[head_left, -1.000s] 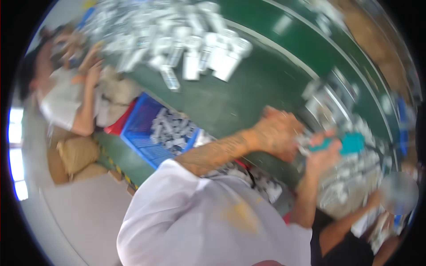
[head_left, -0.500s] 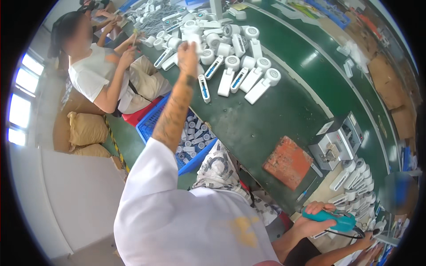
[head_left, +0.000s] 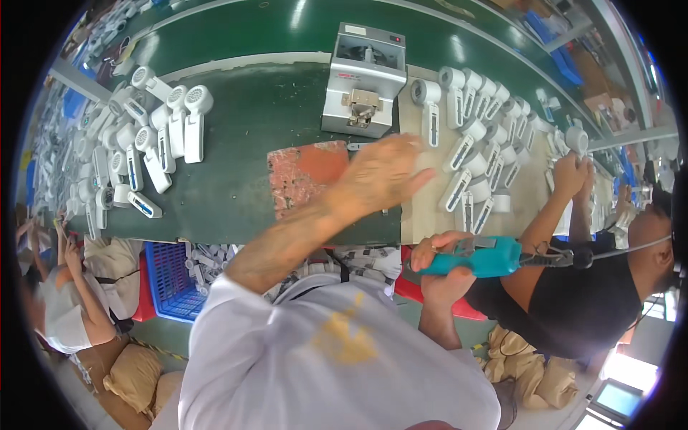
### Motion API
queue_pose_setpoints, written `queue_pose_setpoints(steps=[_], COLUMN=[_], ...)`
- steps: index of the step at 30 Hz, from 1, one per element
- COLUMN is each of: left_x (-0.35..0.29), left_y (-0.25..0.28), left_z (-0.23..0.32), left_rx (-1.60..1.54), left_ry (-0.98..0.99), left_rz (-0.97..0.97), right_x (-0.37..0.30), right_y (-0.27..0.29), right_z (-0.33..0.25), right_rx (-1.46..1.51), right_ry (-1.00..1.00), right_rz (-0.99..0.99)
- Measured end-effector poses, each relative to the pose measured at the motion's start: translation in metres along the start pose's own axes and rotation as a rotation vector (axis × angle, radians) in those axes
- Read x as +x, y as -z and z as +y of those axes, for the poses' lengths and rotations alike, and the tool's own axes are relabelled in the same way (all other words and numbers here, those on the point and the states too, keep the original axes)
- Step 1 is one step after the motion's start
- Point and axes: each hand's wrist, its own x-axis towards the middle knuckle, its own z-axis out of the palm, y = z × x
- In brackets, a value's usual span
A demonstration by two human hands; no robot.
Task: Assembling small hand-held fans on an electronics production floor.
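Observation:
My left hand (head_left: 387,174) reaches across my front, above the red-orange worn block (head_left: 309,172). Its thumb stands apart from the fingers; the fingertips are a little blurred, and I see nothing clearly held. Closest to it on the right are white handheld fan bodies (head_left: 431,125) with round heads and slotted handles. My right hand (head_left: 446,287) is wrapped round a teal electric screwdriver (head_left: 494,256) near the table's front edge. The tool lies sideways, its corded end to the right; the fingers hide part of its left end.
A silver screw feeder (head_left: 364,97) stands behind the block. More fan bodies (head_left: 195,129) are piled left. Below the front edge sits a blue basket (head_left: 172,283) of small parts. A co-worker in black (head_left: 573,301) works close on my right, another person (head_left: 68,308) at far left.
My view has turned to the right. My left hand has left a white fan body at the left pile and swung right, over the block. My right hand still grips the screwdriver.

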Motion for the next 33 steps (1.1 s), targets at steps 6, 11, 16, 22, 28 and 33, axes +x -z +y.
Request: queue_pose_setpoints(steps=[6, 11, 16, 22, 28, 33], left_x=[0.073, 0.076, 0.010, -0.059, -0.081, -0.089], left_y=[-0.113, -0.114, -0.068, 0.049, 0.083, 0.080], left_z=[-0.046, -0.058, -0.023, -0.012, -0.038, -0.040], left_rx=[0.569, 0.288, 0.001, 0.010, 0.037, 0.014], left_ry=[0.150, 0.412, 0.032, 0.211, 0.078, 0.085], left_rz=[0.068, -0.144, 0.210, -0.120, -0.085, -0.049], right_x=[-0.004, -0.008, 0.005, 0.044, 0.091, 0.111], right_y=[0.021, 0.027, 0.027, 0.010, -0.052, -0.092], right_z=[-0.013, -0.009, 0.000, 0.017, 0.032, 0.041], right_rx=[-0.083, -0.081, -0.129, -0.097, 0.022, 0.022], right_ry=[0.049, 0.071, 0.031, 0.049, 0.080, 0.158], right_rz=[-0.022, -0.009, -0.002, -0.108, -0.199, -0.187])
